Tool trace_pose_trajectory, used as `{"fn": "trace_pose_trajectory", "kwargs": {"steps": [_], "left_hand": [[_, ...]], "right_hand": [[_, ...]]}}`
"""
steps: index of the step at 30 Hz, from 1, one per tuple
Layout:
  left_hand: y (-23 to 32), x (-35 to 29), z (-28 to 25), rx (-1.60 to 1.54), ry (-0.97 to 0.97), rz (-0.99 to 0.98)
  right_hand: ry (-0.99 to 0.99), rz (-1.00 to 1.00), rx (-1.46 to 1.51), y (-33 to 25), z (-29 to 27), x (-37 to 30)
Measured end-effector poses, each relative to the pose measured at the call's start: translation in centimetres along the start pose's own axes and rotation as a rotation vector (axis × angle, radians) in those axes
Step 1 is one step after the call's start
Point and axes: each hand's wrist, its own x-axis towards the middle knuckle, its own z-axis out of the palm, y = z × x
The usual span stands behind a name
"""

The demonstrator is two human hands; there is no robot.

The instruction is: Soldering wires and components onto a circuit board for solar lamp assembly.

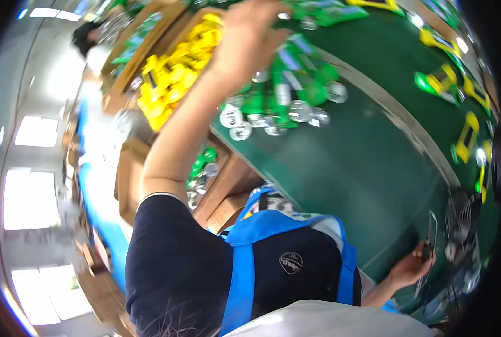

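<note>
Left hand (246, 42) blurred, cut by top edge, grip unclear; right hand (409, 267) partly hides dark tool (428, 248).

Heaped yellow pieces (172, 84) and long green pieces (313, 93): smooth, glossy plastic — the latter's round ends (300, 111) clear and shiny. The open brown box (127, 174) is matt cardboard, the bright blue apron (267, 226) cloth.
</note>
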Motion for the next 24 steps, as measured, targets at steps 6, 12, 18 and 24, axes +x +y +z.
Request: {"fn": "trace_pose_trajectory", "kwargs": {"steps": [6, 12, 18, 24], "left_hand": [[-14.6, -19.4, -18.9, 0.847, -0.783, -0.49], [-19.4, -22.7, -18.4, 0.895, -0.919, -0.222], [-22.6, -18.6, -15.4, 0.559, -0.939, 0.012], [-21.6, -13.2, -14.3, 0.645, -1.28, -0.043]], "right_hand": [[-0.408, 0.182, 0.079, 2.5, 3.4, 2.1], [-0.286, 0.343, 0.168, 2.3, 5.4, 1.3], [-0.188, 0.239, 0.064, 1.8, 7.6, 0.3], [-0.285, 0.204, -0.001, 2.2, 9.6, -0.9]]}}
